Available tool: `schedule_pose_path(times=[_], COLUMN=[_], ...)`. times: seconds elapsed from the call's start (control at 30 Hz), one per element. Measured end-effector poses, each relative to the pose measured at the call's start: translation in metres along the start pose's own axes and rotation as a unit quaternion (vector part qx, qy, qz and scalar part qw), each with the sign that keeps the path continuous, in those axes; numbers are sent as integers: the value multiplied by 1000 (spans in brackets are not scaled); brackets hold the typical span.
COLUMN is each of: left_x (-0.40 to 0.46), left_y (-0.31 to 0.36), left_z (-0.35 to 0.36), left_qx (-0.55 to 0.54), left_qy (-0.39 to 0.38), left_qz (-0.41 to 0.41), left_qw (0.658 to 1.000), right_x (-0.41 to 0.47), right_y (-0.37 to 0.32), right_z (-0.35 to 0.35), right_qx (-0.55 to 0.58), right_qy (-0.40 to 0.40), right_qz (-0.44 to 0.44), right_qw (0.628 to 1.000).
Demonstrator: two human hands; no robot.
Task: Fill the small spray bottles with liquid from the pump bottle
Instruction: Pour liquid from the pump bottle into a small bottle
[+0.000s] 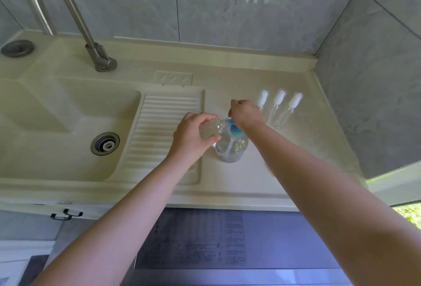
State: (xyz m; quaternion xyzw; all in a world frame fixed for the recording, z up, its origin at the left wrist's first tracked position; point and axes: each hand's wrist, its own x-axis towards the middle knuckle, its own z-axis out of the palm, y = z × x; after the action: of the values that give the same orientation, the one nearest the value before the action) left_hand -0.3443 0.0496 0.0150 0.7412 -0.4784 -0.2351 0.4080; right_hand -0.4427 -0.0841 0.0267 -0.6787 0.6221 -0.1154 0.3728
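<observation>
My left hand (193, 135) grips a small spray bottle (210, 129), tilted, its mouth touching the pump bottle (231, 146) spout; my right hand (245, 112) curls over the blue pump head (233, 127), nearer.

No text legible anywhere. Pump bottle (230, 149): dark print on side label, too small and curved to read. Grey-blue sheet (227, 240) below worktop edge: dense printed table in rows and columns, characters too blurred to make out.
</observation>
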Motion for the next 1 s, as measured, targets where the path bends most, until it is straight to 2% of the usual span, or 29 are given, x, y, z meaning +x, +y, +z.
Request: schedule_pose_path(times=[0.33, 0.53, 0.73, 0.87, 1.0], left_x=[1, 5, 7, 9, 10], left_y=[-2, -3, -1, -1, 0], left_z=[-3, -1, -3, -3, -3], left_qx=[11, 9, 13, 14, 25], left_qy=[-4, -5, -9, -5, -10], left_qz=[9, 6, 9, 8, 8], left_qw=[1000, 1000, 1000, 1000, 1000], right_x=[9, 7, 17, 14, 9], right_y=[0, 4, -4, -1, 9], right_z=[-5, 2, -4, -3, 4], right_qx=[-7, -54, -27, -60, -101], right_qy=[-66, -4, -38, -40, -8], right_qz=[4, -16, -12, -35, -53], right_qw=[998, 998, 999, 997, 993])
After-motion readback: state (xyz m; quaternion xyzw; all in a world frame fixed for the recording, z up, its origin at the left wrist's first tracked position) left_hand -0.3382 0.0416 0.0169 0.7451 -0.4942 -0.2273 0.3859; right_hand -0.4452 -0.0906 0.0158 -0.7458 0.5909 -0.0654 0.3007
